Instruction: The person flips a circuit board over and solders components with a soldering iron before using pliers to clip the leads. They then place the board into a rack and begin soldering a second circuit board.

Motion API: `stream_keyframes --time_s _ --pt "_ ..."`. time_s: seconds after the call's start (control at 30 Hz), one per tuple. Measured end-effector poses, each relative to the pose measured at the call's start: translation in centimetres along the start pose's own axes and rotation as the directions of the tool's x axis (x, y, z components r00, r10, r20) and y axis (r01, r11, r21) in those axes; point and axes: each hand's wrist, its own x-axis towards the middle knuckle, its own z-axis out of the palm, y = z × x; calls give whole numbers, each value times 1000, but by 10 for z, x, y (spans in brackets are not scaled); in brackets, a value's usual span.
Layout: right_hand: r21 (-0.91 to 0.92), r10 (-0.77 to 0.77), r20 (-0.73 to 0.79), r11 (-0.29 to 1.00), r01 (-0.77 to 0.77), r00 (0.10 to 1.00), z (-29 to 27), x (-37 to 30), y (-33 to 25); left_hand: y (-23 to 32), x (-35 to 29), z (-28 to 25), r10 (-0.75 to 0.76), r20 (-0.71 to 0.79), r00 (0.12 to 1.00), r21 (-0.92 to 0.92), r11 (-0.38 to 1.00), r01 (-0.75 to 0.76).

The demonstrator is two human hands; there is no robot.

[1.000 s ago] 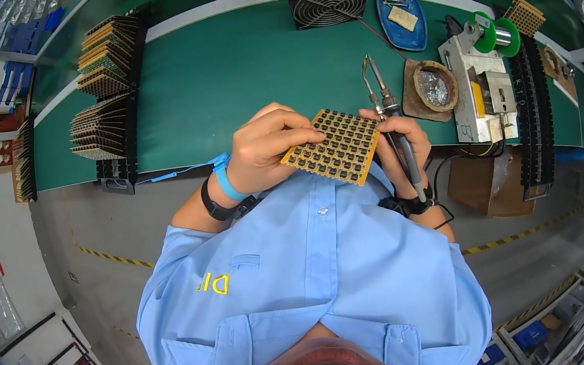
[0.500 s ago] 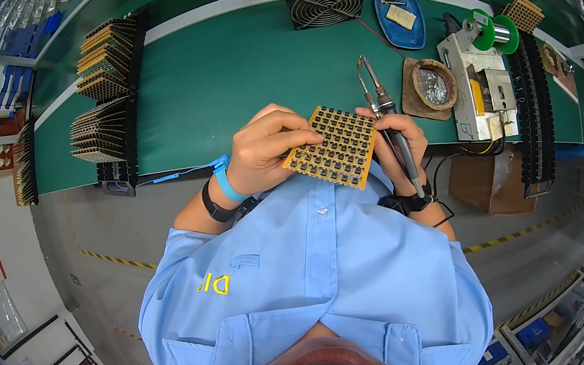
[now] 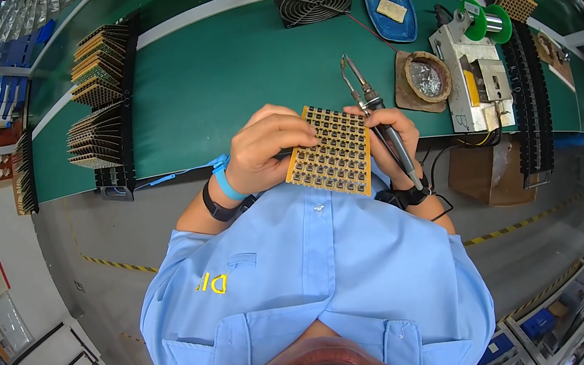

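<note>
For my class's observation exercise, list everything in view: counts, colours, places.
Circuit-board panel: one, amber with black parts, centre
Soldering iron: one, grey and black, in right hand
Workbench: one, green, ahead
Fan: one, black, far bench edge
Tray: one, blue, right of fan
Sponge: one, cream, in tray
Solder feeder: one, whitish, bench right
Spool: one, green, on feeder
Bowl: one, brown, left of feeder
Racks: at least two, black, both bench ends
Racked boards: many, amber and green, left rack
Carton: one, brown, below bench right
Foil ducting: count unclear, silver, upper left
Shirt: one, light blue, on wearer
Left hand: one, bare, at panel's left edge
Right hand: one, bare, at panel's upper right
</note>
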Motion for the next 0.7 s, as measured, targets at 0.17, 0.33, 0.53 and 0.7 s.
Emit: stream_keyframes --time_s 0.17,0.33,0.53,0.7 --pt "-284 -71 69 955 88 995 -6 13 -21 -7 -11 1 -49 -113 992 16 999 51" --pt "-416 -204 159 874 253 966 -6 18 -48 -12 -17 2 -103 -172 980 83 989 119" --pt "-323 -216 110 916 240 970 7 20 -51 -14 -19 7 -132 -149 980 64 988 143" --pt "-377 -302 164 860 343 939 8 24 -49 -15 -18 7 -139 -134 981 71 986 149"
